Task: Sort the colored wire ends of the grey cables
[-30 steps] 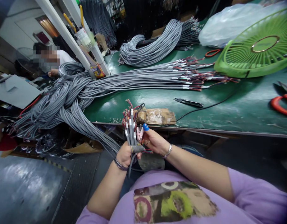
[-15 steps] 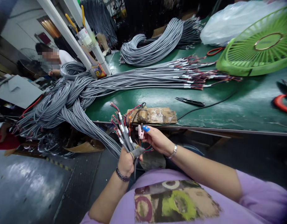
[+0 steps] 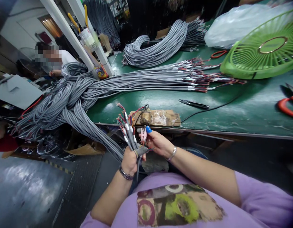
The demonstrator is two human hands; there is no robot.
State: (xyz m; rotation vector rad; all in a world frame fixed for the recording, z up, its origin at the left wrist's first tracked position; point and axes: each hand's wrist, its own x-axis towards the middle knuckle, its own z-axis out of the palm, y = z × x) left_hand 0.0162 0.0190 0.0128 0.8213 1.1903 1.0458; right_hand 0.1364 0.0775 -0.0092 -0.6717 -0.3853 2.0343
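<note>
My left hand is closed around a bunch of grey cables whose white-banded ends with red and dark wires point up. A grey cover wraps its thumb. Just to the right, my right hand, with blue on the thumb, has its fingers bent at a pink clip; its fingertips are partly hidden, so what it grips is unclear. Thin coloured wires show between the two hands. Beyond them, a wooden block lies at the table edge.
The green table bears long grey cables, a coiled bundle, black snips, red-handled scissors, a green fan and a plastic bag. A white post rises at left; a person sits behind.
The bunch of cable ends in my left hand has shifted slightly right and become more upright. My right forearm has moved a little left, with the right hand still at the pink clip.
</note>
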